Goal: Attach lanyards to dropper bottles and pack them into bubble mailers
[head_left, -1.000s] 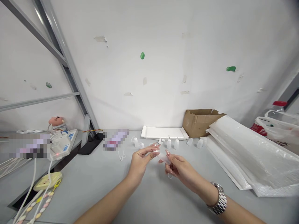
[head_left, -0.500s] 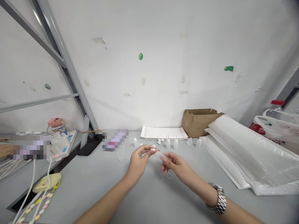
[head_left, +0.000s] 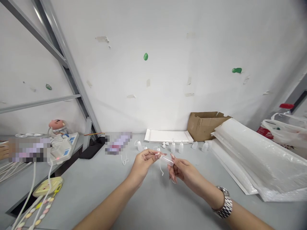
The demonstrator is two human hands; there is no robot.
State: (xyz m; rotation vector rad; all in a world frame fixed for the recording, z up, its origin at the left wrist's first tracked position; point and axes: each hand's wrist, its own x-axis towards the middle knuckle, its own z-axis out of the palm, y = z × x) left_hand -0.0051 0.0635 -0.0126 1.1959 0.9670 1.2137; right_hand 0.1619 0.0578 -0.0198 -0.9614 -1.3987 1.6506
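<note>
A small translucent squeeze bottle [head_left: 167, 160] lies tilted between my two hands, above the grey table. At its upper left end, my left hand [head_left: 142, 165] pinches the neck or cap, which the fingers largely cover. The thumb and fingers of my right hand [head_left: 182, 170] grip the bottle's lower right end. A thin white strap [head_left: 161, 168] dangles below the bottle. Beyond my hands stand several similar bottles, among them one with a pointed tip [head_left: 173, 147] and another beside it [head_left: 181, 148]. Small white caps [head_left: 165, 145] lie by them.
White straps [head_left: 124, 159] lie left of my hands. Behind are a white padded mailer [head_left: 168, 136] and a cardboard box [head_left: 203, 126]; bubble mailers [head_left: 259, 156] cover the right side. A black phone [head_left: 92, 149] and a power strip [head_left: 68, 148] are leftward. Another person's hand [head_left: 4, 150] shows far left.
My right fingers have shifted toward the bottle's end, showing more of its body. The white strap now hangs below the bottle, and the ring under my right hand is less visible.
</note>
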